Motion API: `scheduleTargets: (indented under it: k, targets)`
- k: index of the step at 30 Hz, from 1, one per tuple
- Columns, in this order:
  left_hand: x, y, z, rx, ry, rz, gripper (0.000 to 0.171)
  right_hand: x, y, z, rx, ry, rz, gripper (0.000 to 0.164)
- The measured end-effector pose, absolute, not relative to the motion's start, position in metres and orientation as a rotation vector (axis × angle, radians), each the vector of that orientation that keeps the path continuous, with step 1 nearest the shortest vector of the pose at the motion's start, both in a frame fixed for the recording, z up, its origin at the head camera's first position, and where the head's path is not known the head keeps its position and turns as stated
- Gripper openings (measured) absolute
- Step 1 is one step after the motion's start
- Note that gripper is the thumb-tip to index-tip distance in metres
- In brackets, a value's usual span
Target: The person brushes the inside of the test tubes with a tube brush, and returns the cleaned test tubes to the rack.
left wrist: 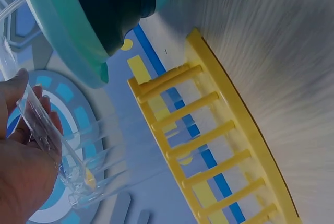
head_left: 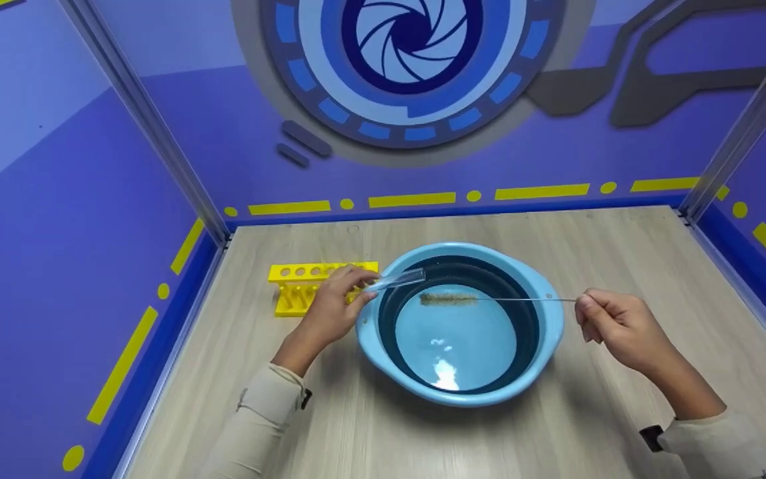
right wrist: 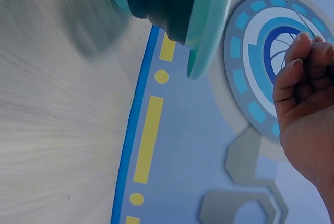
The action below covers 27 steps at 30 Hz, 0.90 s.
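My left hand holds a clear test tube between thumb and fingers. The tube points right, its end over the left side of a blue basin. In my right hand the thin wire handle of a test tube brush is pinched. Its brown bristles hang over the basin, a little below and right of the tube's end, apart from it. The left wrist view shows the tube slanting across the palm. From the right wrist, the twisted wire runs up from the curled fingers.
A yellow test tube rack stands behind and left of my left hand, with clear tubes in it. The basin has a dark collapsible wall and a shiny light-blue bottom. Blue-purple panels enclose the wooden table at the back and sides.
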State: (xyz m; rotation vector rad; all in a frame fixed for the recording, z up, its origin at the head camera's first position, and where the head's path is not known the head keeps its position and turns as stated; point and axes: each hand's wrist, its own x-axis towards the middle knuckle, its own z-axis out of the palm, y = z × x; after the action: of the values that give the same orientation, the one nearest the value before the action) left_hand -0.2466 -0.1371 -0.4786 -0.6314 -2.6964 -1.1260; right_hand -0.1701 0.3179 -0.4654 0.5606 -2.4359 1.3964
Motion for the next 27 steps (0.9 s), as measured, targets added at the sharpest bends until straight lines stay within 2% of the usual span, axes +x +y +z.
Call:
scheduleTargets:
  k: [11, 20, 27]
  targets:
    - [-0.249, -0.137, -0.484, -0.596, -2.681, -1.132, 0.028, -0.169, 0.331, -0.459, 0.643, -2.295, 1.514, 0.038]
    - [-0.248, -0.136, -0.485, -0.591, -2.694, -1.127, 0.028, -0.171, 0.332, -0.467, 0.801, -2.031, 1.815, 0.038]
    - [-0.246, -0.135, -0.484, -0.585, -2.679, -1.149, 0.029, -0.169, 0.331, -0.469, 0.686, -2.173, 1.698, 0.040]
